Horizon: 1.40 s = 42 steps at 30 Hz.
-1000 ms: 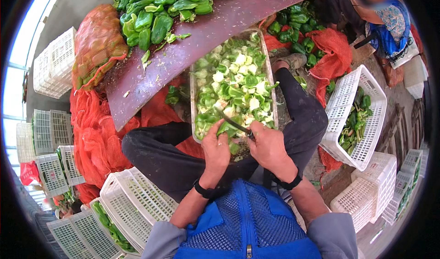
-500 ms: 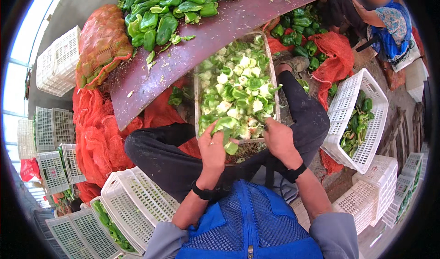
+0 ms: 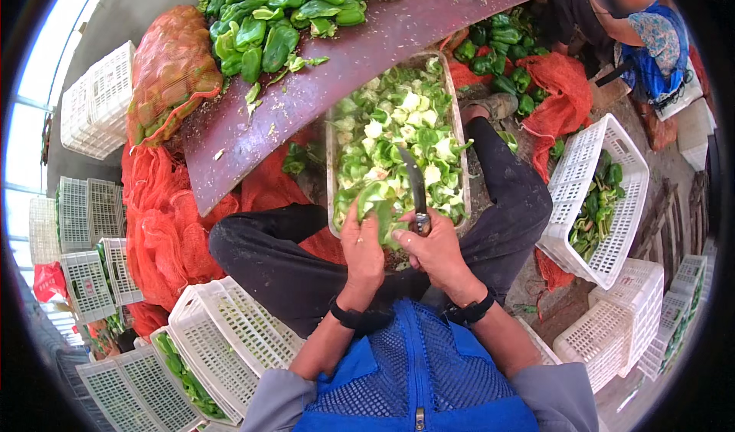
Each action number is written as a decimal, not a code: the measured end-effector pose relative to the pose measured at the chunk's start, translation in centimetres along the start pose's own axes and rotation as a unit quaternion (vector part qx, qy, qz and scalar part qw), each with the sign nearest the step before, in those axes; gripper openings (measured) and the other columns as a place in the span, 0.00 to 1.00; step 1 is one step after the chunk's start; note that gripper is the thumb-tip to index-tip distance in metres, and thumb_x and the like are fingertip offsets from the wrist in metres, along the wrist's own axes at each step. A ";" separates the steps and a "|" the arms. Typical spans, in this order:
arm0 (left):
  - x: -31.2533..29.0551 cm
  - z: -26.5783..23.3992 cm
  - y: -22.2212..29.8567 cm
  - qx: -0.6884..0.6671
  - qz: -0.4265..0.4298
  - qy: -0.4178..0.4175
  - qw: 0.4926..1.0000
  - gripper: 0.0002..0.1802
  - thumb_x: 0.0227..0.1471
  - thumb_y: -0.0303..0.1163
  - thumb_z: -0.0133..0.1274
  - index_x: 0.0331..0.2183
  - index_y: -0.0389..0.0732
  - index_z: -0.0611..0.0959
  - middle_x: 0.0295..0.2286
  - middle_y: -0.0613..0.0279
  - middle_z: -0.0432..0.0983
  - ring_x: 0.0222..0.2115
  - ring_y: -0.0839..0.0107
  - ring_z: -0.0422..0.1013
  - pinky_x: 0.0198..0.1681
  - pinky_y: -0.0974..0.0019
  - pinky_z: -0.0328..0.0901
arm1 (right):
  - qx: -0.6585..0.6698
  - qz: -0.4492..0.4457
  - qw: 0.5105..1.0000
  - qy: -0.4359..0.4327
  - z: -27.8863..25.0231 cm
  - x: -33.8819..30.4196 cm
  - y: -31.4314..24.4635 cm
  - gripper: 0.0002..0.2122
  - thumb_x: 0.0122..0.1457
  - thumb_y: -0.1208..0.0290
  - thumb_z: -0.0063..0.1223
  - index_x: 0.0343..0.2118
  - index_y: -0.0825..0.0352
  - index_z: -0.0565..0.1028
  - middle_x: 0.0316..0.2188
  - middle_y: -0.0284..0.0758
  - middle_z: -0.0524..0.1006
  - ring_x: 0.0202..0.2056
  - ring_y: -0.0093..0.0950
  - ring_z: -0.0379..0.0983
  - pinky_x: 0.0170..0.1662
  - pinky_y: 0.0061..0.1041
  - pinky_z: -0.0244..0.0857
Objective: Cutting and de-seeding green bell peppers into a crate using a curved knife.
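My left hand is closed around a light green bell pepper, its far part showing past my fingers. In my right hand is a knife, gripped by its handle with the dark curved blade pointing away from me. The blade stands just right of the pepper. Both hands are close together over the near end of a shallow crate between my legs. Cut pepper tops and pale cores fill this crate.
Beyond the crate lies a dark red board heaped with green peppers. Red mesh sacks are at the left. White plastic crates stand on both sides, one tilted crate at right holding peppers. A co-worker sits at far right.
My right hand has moved left toward my left hand and turned, bringing the knife blade up into clear view. My left hand has shifted slightly right and nearer, still holding the pepper.
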<state>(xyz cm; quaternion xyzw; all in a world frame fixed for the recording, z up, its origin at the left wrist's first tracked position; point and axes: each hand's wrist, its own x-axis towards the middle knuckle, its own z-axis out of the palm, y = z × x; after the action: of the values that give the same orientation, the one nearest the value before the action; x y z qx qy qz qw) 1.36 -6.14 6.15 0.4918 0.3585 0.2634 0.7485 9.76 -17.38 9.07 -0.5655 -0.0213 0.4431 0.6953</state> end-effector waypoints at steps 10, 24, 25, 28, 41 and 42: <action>-0.2 -0.4 1.3 -0.101 -0.136 0.024 0.985 0.11 0.67 0.27 0.47 0.49 0.41 0.77 0.35 0.63 0.80 0.25 0.74 0.75 0.23 0.71 0.70 | -0.223 -0.172 0.957 0.076 -3.0 0.6 0.1 0.06 0.62 0.75 0.62 0.38 0.68 0.78 0.21 0.29 0.77 0.19 0.17 0.71 0.22 0.21 0.63; -0.8 0.2 1.4 -0.112 -0.190 0.003 0.975 0.04 0.69 0.32 0.46 0.44 0.44 0.73 0.24 0.67 0.73 0.16 0.78 0.64 0.14 0.74 0.55 | -0.548 -0.340 0.762 -0.054 -4.6 2.7 1.9 0.14 0.53 0.69 0.66 0.36 0.63 0.69 0.27 0.41 0.75 0.28 0.46 0.77 0.29 0.44 0.69; -0.9 0.3 1.7 -0.089 -0.186 -0.005 0.978 0.05 0.69 0.32 0.46 0.44 0.44 0.73 0.25 0.66 0.72 0.16 0.79 0.64 0.14 0.75 0.55 | -0.570 -0.316 0.758 -0.042 -5.4 3.6 2.6 0.15 0.53 0.70 0.66 0.37 0.63 0.69 0.28 0.41 0.76 0.29 0.47 0.77 0.29 0.45 0.69; -1.1 0.6 2.3 -0.055 -0.189 -0.005 0.980 0.05 0.69 0.31 0.46 0.46 0.45 0.71 0.25 0.65 0.72 0.18 0.79 0.64 0.15 0.76 0.53 | -0.580 -0.313 0.751 -0.032 -6.6 4.8 2.7 0.16 0.54 0.72 0.66 0.41 0.63 0.69 0.27 0.42 0.75 0.30 0.48 0.77 0.29 0.45 0.68; -2.5 -3.5 8.5 -0.075 -0.144 0.024 0.986 0.16 0.67 0.26 0.48 0.54 0.40 0.76 0.30 0.67 0.76 0.19 0.81 0.69 0.17 0.77 0.64 | -0.516 -0.193 0.818 0.167 -6.6 8.6 0.4 0.13 0.62 0.63 0.63 0.35 0.67 0.74 0.23 0.47 0.78 0.29 0.51 0.78 0.32 0.45 0.68; -2.5 -4.3 8.8 -0.048 -0.105 0.039 0.993 0.17 0.66 0.26 0.48 0.56 0.40 0.76 0.31 0.67 0.77 0.20 0.81 0.71 0.18 0.77 0.66 | -0.516 -0.193 0.818 0.165 -6.1 9.2 0.4 0.13 0.62 0.63 0.63 0.35 0.67 0.74 0.23 0.47 0.78 0.29 0.51 0.78 0.32 0.45 0.68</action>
<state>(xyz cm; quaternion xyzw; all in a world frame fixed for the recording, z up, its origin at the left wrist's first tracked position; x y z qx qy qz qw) -3.95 -2.33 13.85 0.4043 0.4244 0.2190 0.7800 18.30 -16.16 2.23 -0.8903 -0.2412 0.1238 0.3658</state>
